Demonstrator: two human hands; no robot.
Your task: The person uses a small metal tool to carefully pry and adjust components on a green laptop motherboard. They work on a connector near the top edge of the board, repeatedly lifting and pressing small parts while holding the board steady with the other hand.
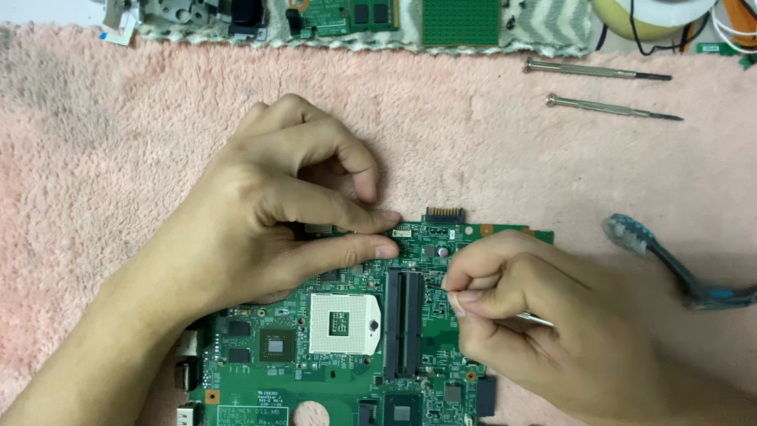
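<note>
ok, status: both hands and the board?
Left hand pinching the top edge of the green circuit board. Right hand holds a thin metal tool over it. Two screwdrivers and a toothbrush lie apart.

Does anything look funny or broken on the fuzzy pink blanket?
Nothing looks broken. One oddity: a blue toothbrush lies on the fluffy pink cloth beside the green circuit board, an unusual thing among two thin metal screwdrivers.
</note>
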